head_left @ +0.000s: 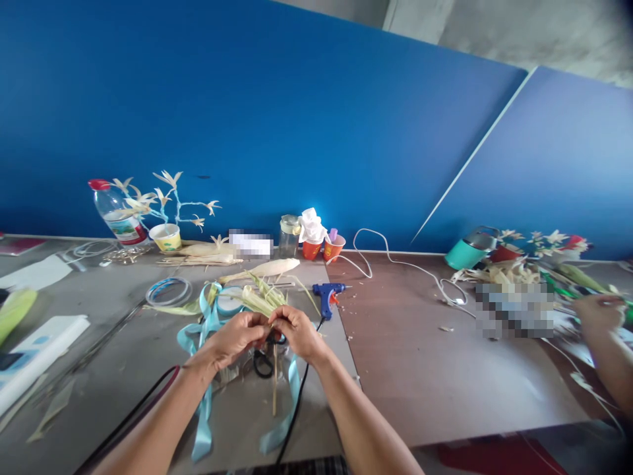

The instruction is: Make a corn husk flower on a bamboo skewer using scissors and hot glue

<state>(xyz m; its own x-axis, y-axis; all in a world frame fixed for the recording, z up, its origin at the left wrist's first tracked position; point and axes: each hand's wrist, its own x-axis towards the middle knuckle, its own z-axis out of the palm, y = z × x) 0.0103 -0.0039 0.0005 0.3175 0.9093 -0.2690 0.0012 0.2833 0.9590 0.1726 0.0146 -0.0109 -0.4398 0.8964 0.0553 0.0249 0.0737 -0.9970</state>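
My left hand (243, 332) and my right hand (299, 335) meet over the table, fingertips pinched together at the base of a pale green corn husk bunch (266, 297). The husk fans out upward, away from me. A thin wooden stick (275, 392) points down from below my fingers; its upper end is hidden. Light blue ribbon (202, 379) lies in loops left of my hands, and another length trails under my right wrist. Black scissor handles (263, 365) show on the table just beneath. A blue glue gun (326, 297) lies right of my right hand.
Along the blue partition stand a bottle (121, 221), a husk-flower branch in a yellow cup (165, 236), a glass jar (289, 237) and red paper cups (334, 248). A white cable (395, 258) crosses the table. Another person's hand (599, 313) is at far right, near a teal container (467, 251).
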